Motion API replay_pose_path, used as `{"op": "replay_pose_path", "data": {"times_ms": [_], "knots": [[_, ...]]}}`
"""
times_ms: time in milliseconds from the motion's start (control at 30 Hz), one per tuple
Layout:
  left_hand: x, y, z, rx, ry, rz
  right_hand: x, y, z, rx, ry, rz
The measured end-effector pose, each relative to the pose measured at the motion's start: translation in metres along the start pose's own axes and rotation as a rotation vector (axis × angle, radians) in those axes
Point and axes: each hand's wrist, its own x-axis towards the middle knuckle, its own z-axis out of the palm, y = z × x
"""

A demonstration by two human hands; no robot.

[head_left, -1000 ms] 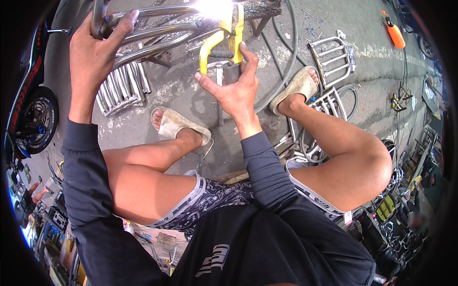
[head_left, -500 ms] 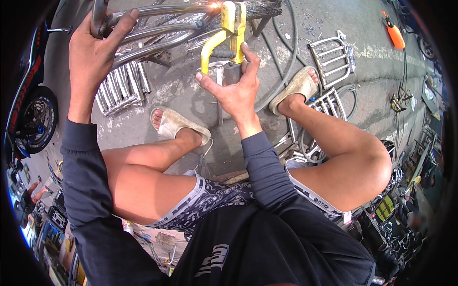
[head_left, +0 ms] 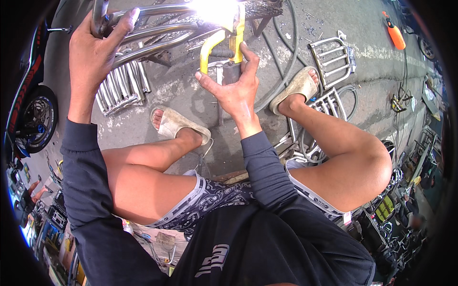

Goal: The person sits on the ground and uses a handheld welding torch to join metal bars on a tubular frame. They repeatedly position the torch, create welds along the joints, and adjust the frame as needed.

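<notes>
Wheel (head_left: pixel 33 119) of a parked bike sits at far left, w/ shelves of small goods below it. Left hand (head_left: pixel 93 52) is up top-left, fingers wrapped tight round a bent steel tube (head_left: pixel 98 14) of the frame (head_left: pixel 152 43), thumb over the top. Loose bundle of short chrome bars (head_left: pixel 121 88) lies on the pavement (head_left: pixel 181 95) just under that hand, near the left sandal (head_left: pixel 179 125). Centre top: very bright glare (head_left: pixel 214 9) where the frame tubes meet, so the joint itself can't be read. Right hand (head_left: pixel 234 88) is just below the glare, fingers pinched on the yellow tool (head_left: pixel 224 43), thumb on its curved left handle and fingertips on the straight right one; tool head is lost in the glare, so what it bites can't be told. Right sandal (head_left: pixel 296 88) is planted beside a hose (head_left: pixel 281 57) looping over the ground. Further right, chrome racks (head_left: pixel 331 55) lie flat, more rack parts by the right knee, an orange bottle (head_left: pixel 395 34) well apart at top right.

Judgement: to do this step well, keep left hand firm so the frame doesn't rock, squeeze both handles evenly, keep wrist in line w/ the tool, fingers clear of the bright spot, feet braced wide as they are.
</notes>
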Motion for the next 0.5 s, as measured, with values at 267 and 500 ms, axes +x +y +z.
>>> {"op": "replay_pose_path", "data": {"times_ms": [267, 500], "knots": [[-0.0003, 0.0004, 0.0010, 0.068, -0.001, 0.049, 0.0003, 0.0002, -0.0008, -0.021, -0.002, -0.023], [0.0015, -0.0039, 0.0033, -0.070, 0.003, -0.049, 0.0015, 0.0007, -0.0021, 0.054, 0.005, -0.016]]}}
